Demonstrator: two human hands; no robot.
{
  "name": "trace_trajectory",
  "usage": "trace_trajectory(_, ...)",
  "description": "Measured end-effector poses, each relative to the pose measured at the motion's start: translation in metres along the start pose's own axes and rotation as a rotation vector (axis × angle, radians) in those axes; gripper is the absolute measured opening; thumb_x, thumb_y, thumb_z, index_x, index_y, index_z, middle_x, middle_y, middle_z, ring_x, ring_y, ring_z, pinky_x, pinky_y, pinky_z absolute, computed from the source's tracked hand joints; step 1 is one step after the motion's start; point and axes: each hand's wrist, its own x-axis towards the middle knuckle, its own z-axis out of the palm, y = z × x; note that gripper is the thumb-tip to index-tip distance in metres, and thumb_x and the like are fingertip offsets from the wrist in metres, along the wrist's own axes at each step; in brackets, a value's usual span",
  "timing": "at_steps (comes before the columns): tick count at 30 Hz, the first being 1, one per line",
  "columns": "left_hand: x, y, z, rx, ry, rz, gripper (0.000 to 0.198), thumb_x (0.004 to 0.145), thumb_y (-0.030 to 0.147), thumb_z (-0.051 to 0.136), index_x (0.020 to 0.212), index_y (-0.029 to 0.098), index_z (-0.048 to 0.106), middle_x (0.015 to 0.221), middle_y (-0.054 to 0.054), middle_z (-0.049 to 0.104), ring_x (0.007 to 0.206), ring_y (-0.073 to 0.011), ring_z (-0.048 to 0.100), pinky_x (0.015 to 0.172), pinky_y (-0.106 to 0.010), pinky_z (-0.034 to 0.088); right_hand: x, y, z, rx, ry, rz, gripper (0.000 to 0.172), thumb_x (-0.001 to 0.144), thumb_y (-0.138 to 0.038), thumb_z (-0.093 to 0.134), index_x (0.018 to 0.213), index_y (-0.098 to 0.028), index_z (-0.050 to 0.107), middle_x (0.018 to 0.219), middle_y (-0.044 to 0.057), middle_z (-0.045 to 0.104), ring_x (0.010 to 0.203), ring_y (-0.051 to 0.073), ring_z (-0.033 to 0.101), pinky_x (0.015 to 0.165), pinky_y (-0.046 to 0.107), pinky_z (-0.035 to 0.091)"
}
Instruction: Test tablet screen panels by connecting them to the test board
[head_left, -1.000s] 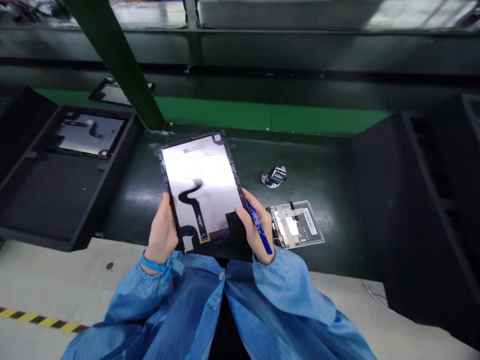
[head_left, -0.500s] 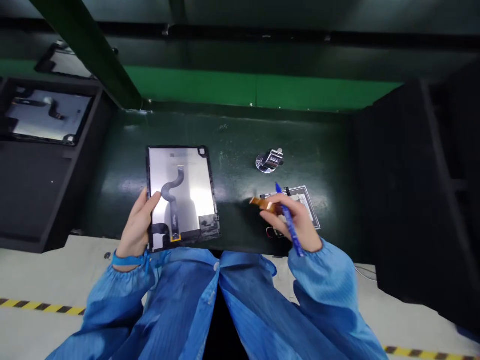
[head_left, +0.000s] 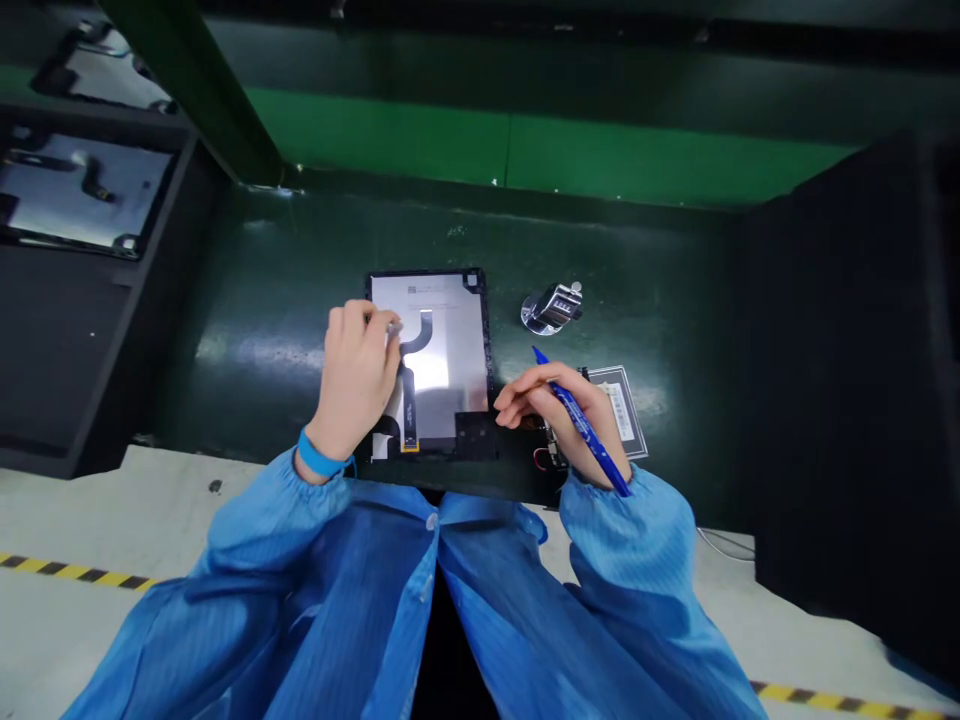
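Display panel [head_left: 450, 345] flat on green tabletop [head_left: 262, 300], black flex cable [head_left: 409, 395] running down it. Hands: left hand [head_left: 358, 378] palm-down on panel's left half, gripping nothing (fingertips at cable's upper bend). Right hand [head_left: 562, 410] clasps blue pen [head_left: 592, 440], fingertips just beside panel's lower right corner. Tally counter [head_left: 553, 306] near.

Mat [head_left: 262, 330] open left of panel [head_left: 450, 350]; tally counter [head_left: 553, 306] blocks right.
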Motion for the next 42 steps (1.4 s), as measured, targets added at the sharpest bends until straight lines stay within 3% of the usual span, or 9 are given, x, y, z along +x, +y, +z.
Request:
trace_trajectory(4,0.012,0.007,0.003,-0.058,-0.279,0.042,0.040,0.098,0.038,0.043,0.066,0.019,0.058,0.081,-0.011,0.059,0.088,-0.0295,0.054,0.087,-0.047,0.042,0.006,-0.005,0.006,-0.046,-0.035,0.025,0.017,0.096,-0.038,0.063,0.099,-0.021,0.064,0.068,-0.003,0.064,0.052,0.009,0.058,0.052,0.022,0.049)
trace_trajectory(6,0.012,0.010,-0.003,-0.314,-0.443,-0.003,0.046,0.099,0.043,0.039,0.063,0.020,0.057,0.070,-0.006,0.058,0.076,-0.0233,0.055,0.082,-0.041,0.043,0.008,-0.007,0.009,-0.078,-0.047,0.048,0.020,0.097,-0.040,0.060,0.101,-0.021,0.064,0.067,-0.003,0.061,0.051,0.009,0.054,0.050,0.022,0.045)
trace_trajectory(11,0.003,0.019,-0.023,-1.236,-0.752,-0.380,0.052,0.096,0.053,0.040,0.065,0.020,0.066,0.056,-0.004,0.063,0.058,-0.0187,0.060,0.062,-0.032,0.045,0.008,-0.014,0.013,-0.150,-0.087,0.047,0.026,0.100,-0.043,0.053,0.092,-0.019,0.062,0.064,-0.004,0.058,0.051,0.008,0.050,0.051,0.022,0.041)
trace_trajectory(14,-0.002,0.024,-0.029,-1.421,-0.817,-0.461,0.053,0.096,0.049,0.041,0.063,0.020,0.071,0.045,-0.002,0.052,0.045,-0.0153,0.049,0.052,-0.031,0.039,0.007,-0.018,0.014,-0.203,-0.106,0.040,0.026,0.099,-0.039,0.055,0.086,-0.018,0.064,0.061,-0.004,0.058,0.047,0.007,0.046,0.050,0.022,0.038)
trace_trajectory(21,-0.009,0.035,-0.034,-1.424,-0.670,-0.454,0.030,0.089,0.034,0.062,0.063,0.018,0.066,0.062,-0.002,0.054,0.061,-0.0136,0.046,0.059,-0.029,0.039,0.007,-0.014,0.011,-0.272,-0.132,-0.071,0.025,0.096,-0.036,0.062,0.082,-0.017,0.068,0.058,-0.003,0.059,0.054,0.009,0.051,0.057,0.023,0.040)
trace_trajectory(25,-0.014,0.041,-0.024,-1.171,-0.331,-0.333,0.012,0.088,0.025,0.067,0.078,0.021,0.072,0.060,0.003,0.061,0.056,-0.0103,0.052,0.057,-0.025,0.041,0.006,-0.013,0.010,-0.300,-0.155,-0.098,0.024,0.097,-0.033,0.060,0.084,-0.017,0.070,0.058,-0.004,0.057,0.053,0.008,0.051,0.056,0.022,0.039)
trace_trajectory(28,-0.017,0.046,-0.016,-0.913,-0.130,-0.265,0.007,0.080,0.017,0.073,0.076,0.022,0.075,0.067,0.003,0.070,0.062,-0.0099,0.060,0.061,-0.023,0.046,0.007,-0.016,0.011,-0.316,-0.155,-0.121,0.023,0.096,-0.032,0.061,0.081,-0.017,0.070,0.065,-0.003,0.062,0.057,0.008,0.053,0.058,0.022,0.040)
trace_trajectory(36,-0.019,0.052,-0.011,-0.790,-0.135,-0.199,0.004,0.078,0.020,0.076,0.074,0.020,0.075,0.071,0.002,0.074,0.066,-0.0108,0.064,0.063,-0.022,0.049,0.006,-0.020,0.012,-0.339,-0.178,-0.121,0.025,0.096,-0.031,0.061,0.077,-0.016,0.068,0.067,-0.003,0.063,0.057,0.007,0.052,0.060,0.020,0.041)
trace_trajectory(42,-0.016,0.053,-0.013,-0.779,-0.220,-0.185,0.006,0.078,0.017,0.074,0.072,0.020,0.074,0.069,0.003,0.073,0.063,-0.0099,0.064,0.061,-0.020,0.049,0.007,-0.020,0.011,-0.355,-0.214,-0.134,0.023,0.095,-0.025,0.060,0.076,-0.016,0.068,0.065,-0.003,0.062,0.055,0.006,0.052,0.057,0.019,0.040)
